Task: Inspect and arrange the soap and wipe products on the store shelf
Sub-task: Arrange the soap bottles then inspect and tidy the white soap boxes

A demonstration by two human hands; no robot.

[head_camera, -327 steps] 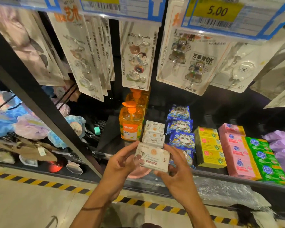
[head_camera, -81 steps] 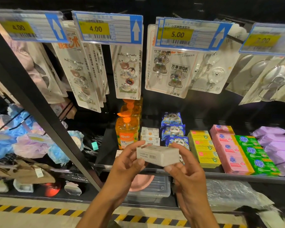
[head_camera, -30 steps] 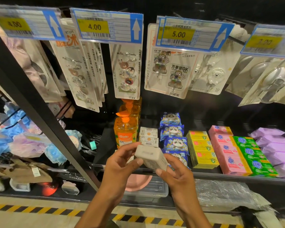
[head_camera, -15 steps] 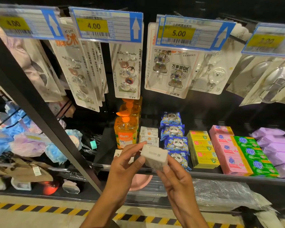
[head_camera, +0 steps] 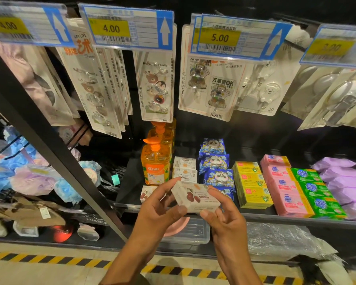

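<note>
Both hands hold a white soap box (head_camera: 194, 197) with a red cherry picture in front of the shelf edge. My left hand (head_camera: 159, 210) grips its left end between thumb and fingers. My right hand (head_camera: 224, 218) pinches its right end from below. Behind it two matching white soap boxes (head_camera: 185, 169) stand in a row on the black shelf (head_camera: 130, 188), and another cherry-printed box (head_camera: 147, 193) lies flat near the front. Blue panda wipe packs (head_camera: 218, 175) line up to the right.
Orange pump bottles (head_camera: 155, 161) stand left of the white boxes. Yellow (head_camera: 252, 187), pink (head_camera: 284, 187) and green (head_camera: 317, 194) soap boxes and purple packs (head_camera: 346, 182) fill the shelf's right side. Carded hooks (head_camera: 155, 87) hang above under price tags. A slanted black post (head_camera: 49, 145) stands left.
The box has been turned in my hands, from a plain face and end to the cherry-printed face up. Both hands stay in front of the shelf edge.
</note>
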